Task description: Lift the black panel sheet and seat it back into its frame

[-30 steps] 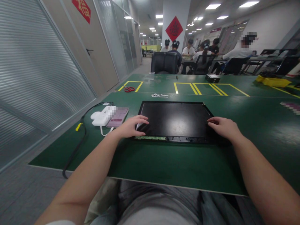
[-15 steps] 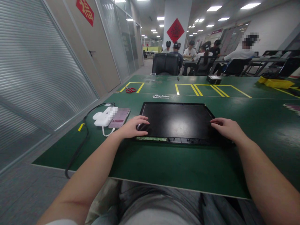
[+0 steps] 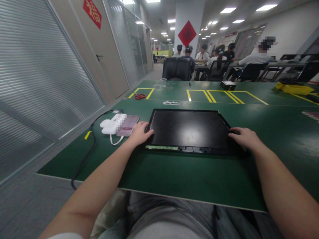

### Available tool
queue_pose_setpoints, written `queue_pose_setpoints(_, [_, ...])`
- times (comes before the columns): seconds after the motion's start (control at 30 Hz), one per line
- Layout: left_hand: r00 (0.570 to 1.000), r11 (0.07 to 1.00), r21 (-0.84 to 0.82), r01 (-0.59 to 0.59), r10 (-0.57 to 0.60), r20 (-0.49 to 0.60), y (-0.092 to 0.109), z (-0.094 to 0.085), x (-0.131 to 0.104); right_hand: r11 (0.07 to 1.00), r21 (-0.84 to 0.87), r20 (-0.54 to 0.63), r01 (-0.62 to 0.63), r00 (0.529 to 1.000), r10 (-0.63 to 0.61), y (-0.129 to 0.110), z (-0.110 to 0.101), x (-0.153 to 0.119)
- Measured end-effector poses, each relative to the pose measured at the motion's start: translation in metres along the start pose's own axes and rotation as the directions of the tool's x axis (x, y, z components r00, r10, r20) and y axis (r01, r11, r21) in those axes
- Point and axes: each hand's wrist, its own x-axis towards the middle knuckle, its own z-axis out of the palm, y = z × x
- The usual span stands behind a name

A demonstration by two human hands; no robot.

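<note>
A black flat screen panel (image 3: 189,127) lies face up on the green table. Along its near edge the frame is uncovered, and a green circuit strip (image 3: 161,147) shows at the left of it. My left hand (image 3: 141,134) grips the panel's left side, the thumb on top and the fingers down along the outer edge. On the right side my right hand (image 3: 244,137) holds the opposite edge, its thumb over the rim. Some fingertips of both hands are hidden behind the edges.
Left of the panel are a phone (image 3: 129,124), a white device (image 3: 112,126) and a black cable (image 3: 93,146). Farther back lie red-handled scissors (image 3: 140,96), small white pieces (image 3: 171,103), a clear cup (image 3: 163,82), a black box (image 3: 228,85) and a yellow tray (image 3: 294,88). People sit behind.
Both hands have moved outward from over the screen's face to its left and right edges and closed there. The panel lies in the same place.
</note>
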Motion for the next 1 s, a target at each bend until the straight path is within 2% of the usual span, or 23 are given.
queue_pose_setpoints(0.1, [0.999, 0.999, 0.026, 0.038, -0.038, 0.008, -0.003, 0.002, 0.002, 1.000, -0.013, -0.001, 0.021, 1.000, -0.021, -0.001, 0.004, 0.000])
queue_pose_setpoints(0.23, [1.000, 0.999, 0.047, -0.007, 0.007, -0.016, -0.009, 0.004, 0.004, 1.000, -0.002, 0.039, -0.022, 0.999, 0.022, -0.001, 0.005, -0.001])
queue_pose_setpoints(0.37, [0.999, 0.998, 0.058, -0.038, 0.040, -0.027, -0.013, 0.006, 0.005, 0.992, 0.122, 0.052, -0.043, 0.998, 0.037, 0.004, 0.004, 0.003])
queue_pose_setpoints(0.6, [1.000, 0.994, 0.111, -0.001, 0.001, 0.005, -0.012, 0.009, 0.006, 0.920, 0.350, 0.117, -0.177, 0.983, 0.145, 0.004, -0.003, -0.002])
queue_pose_setpoints(0.83, [0.998, 0.997, 0.068, 0.020, -0.017, -0.057, -0.011, 0.018, 0.006, 0.877, 0.463, 0.070, -0.130, 0.991, 0.110, -0.001, -0.006, -0.010])
queue_pose_setpoints(1.0, [0.996, 0.997, 0.073, 0.038, -0.032, -0.084, -0.009, 0.021, 0.005, 0.867, 0.465, 0.104, -0.180, 0.983, 0.149, -0.001, -0.007, -0.009])
